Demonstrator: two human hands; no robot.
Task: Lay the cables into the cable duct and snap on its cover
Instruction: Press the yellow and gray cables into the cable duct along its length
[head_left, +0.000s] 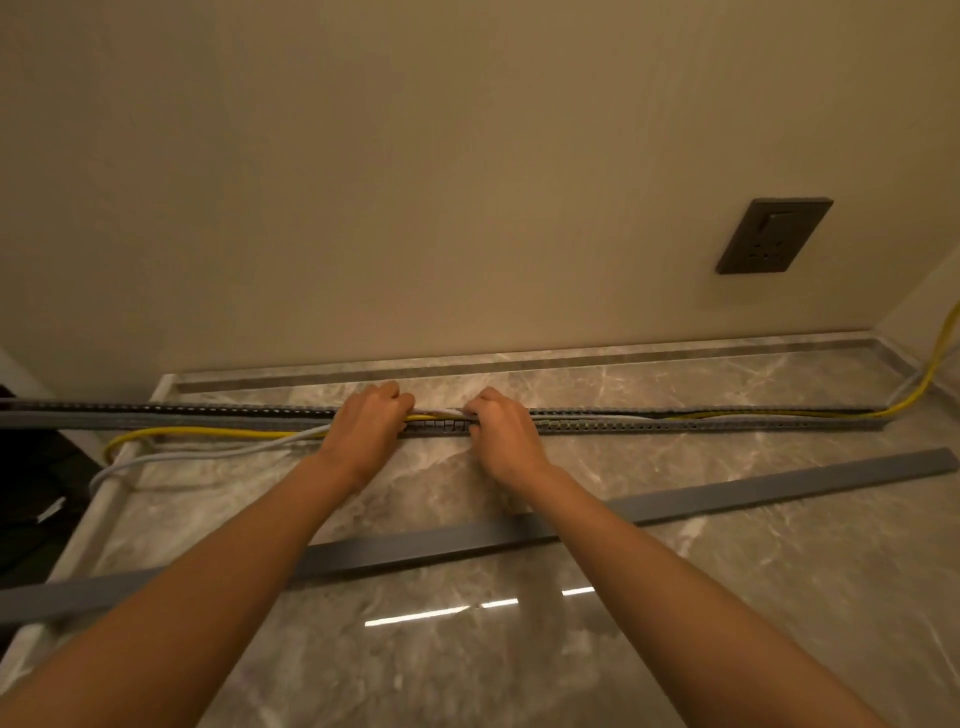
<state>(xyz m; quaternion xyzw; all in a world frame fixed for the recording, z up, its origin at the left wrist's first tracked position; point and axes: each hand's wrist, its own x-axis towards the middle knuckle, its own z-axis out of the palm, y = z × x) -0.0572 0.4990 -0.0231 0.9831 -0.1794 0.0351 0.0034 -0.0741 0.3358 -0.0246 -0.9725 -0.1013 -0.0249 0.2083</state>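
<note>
A long grey slotted cable duct lies across the marble countertop near the wall. A yellow cable and a grey cable run inside its right half and lie outside it on the left, looping toward the counter's left edge. My left hand and my right hand sit side by side at the duct's middle, fingers curled on the two cables over the channel. The flat grey cover lies loose on the counter, closer to me, passing under both forearms.
A dark wall socket is on the wall at the right. The cables continue up the right corner. The countertop drops off at the left edge into a dark area.
</note>
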